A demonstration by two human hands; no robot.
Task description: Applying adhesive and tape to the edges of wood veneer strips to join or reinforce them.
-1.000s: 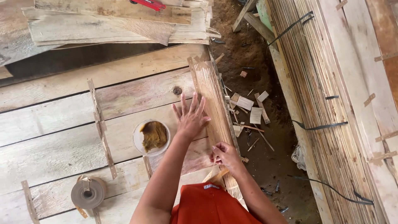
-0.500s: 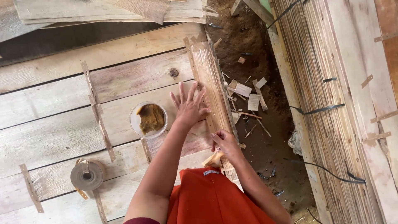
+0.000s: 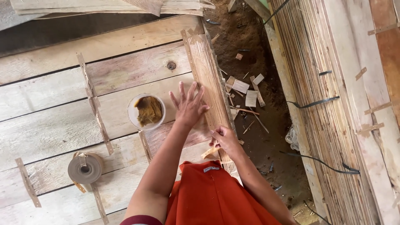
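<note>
A rough tabletop [image 3: 50, 108] of pale weathered planks fills the left and middle of the frame, with bare earth and wood offcuts to its right and a tall stack of thin wood sheets [image 3: 333, 104] at the far right. At lower left lies a brown roll of paper tape [image 3: 85, 168]; near the centre sits a small round white bowl of brown paste [image 3: 146, 111]. Just right of it, the left hand [image 3: 188, 106] lies flat with fingers spread, palm pressing a long narrow strip of pale wood veneer [image 3: 208, 71] that runs from upper centre down toward the person. The right hand [image 3: 225, 141], lower on the strip, has its grip pinched narrow on the strip's near edge. The veneer looks light, thin and brittle, likely to split along the grain; broad flat pressure and support along its length suit it better than pinching one end.
</note>
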